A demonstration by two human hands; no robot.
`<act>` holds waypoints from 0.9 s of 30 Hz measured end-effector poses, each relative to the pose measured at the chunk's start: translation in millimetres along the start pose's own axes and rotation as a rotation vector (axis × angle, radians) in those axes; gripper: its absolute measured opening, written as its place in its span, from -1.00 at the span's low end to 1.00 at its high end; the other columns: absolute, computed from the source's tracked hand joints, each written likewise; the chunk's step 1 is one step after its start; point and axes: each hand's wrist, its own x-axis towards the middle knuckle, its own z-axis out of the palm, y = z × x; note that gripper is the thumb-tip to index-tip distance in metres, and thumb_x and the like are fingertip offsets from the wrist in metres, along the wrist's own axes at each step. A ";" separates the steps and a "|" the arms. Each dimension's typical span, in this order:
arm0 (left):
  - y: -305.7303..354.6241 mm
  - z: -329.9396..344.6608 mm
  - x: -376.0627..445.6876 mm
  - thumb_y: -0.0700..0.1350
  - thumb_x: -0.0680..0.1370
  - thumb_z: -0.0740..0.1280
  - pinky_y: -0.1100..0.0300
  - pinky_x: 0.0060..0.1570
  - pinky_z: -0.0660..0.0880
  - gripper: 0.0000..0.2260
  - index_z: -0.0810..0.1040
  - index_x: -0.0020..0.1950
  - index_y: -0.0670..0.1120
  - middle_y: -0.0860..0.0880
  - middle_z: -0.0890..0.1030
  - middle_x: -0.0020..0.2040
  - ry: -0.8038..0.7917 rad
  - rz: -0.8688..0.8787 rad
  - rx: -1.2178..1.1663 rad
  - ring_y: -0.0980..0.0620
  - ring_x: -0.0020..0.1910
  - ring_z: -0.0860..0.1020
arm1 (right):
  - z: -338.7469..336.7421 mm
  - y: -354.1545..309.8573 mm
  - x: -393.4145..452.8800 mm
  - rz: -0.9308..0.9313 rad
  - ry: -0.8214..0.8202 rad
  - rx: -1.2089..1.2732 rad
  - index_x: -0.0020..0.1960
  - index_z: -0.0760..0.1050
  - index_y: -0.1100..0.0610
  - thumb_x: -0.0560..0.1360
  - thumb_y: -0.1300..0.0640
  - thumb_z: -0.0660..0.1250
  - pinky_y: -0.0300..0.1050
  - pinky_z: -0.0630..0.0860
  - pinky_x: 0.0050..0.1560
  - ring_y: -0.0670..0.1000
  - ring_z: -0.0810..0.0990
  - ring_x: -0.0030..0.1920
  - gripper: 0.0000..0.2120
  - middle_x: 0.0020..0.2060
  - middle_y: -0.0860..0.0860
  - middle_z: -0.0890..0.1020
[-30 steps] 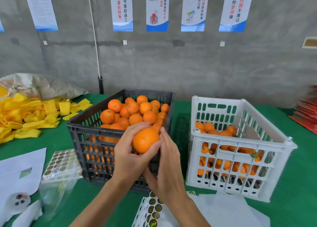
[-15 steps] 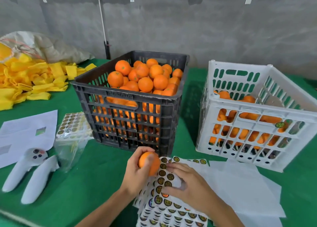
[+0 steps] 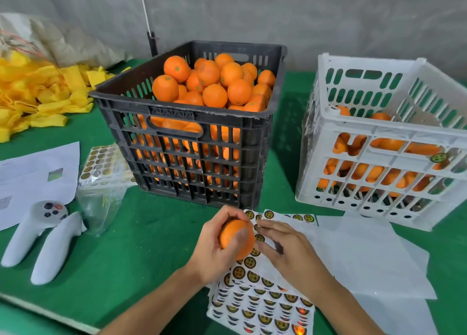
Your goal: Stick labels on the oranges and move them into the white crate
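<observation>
Orange (image 3: pixel 236 237): you have brought it down from above the black crate (image 3: pixel 192 142) to the sticker sheets (image 3: pixel 260 294) in the lower centre of the frame.
Left hand (image 3: pixel 214 248): your grip now holds the orange alone.
Right hand (image 3: pixel 285 253): you have taken it off the orange; its fingertips now reach the stickers just beside the fruit.

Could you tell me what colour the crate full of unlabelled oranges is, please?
The crate is black, seen clearly in the head view.

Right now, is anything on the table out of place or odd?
One thing: a round label is stuck on the outer front wall of the white crate, not on an orange. Otherwise nothing stands out: the left hand grips an orange over the label sheets.
</observation>
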 end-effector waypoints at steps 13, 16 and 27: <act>-0.2 -1.5 1.6 0.16 0.56 0.33 0.20 -0.03 0.61 -0.74 0.56 0.16 0.08 0.03 0.64 0.10 -0.005 0.017 0.015 -0.06 0.08 0.62 | -5.9 -5.2 -4.3 -0.054 0.101 -0.110 0.35 0.56 -0.03 0.55 -0.31 0.26 -0.22 0.31 0.46 -0.21 0.38 0.38 -0.49 0.38 -0.24 0.49; -1.8 -2.5 0.8 0.15 0.56 0.33 0.14 -0.02 0.63 -0.76 0.56 0.16 0.08 0.03 0.64 0.09 -0.012 0.043 0.028 -0.08 0.08 0.63 | -9.7 -1.9 -2.9 -0.037 0.008 -0.137 0.46 0.48 -0.04 0.42 -0.54 0.05 -0.21 0.21 0.51 -0.21 0.28 0.46 -0.17 0.48 -0.27 0.38; -3.8 -4.3 -1.6 0.13 0.57 0.33 0.19 -0.06 0.61 -0.74 0.57 0.16 0.02 0.02 0.65 0.08 -0.037 0.091 0.045 -0.07 0.05 0.64 | -9.1 -1.6 -2.1 -0.053 0.113 -0.130 0.22 0.66 -0.03 0.56 -0.16 0.39 -0.25 0.39 0.29 -0.19 0.46 0.23 -0.68 0.21 -0.24 0.62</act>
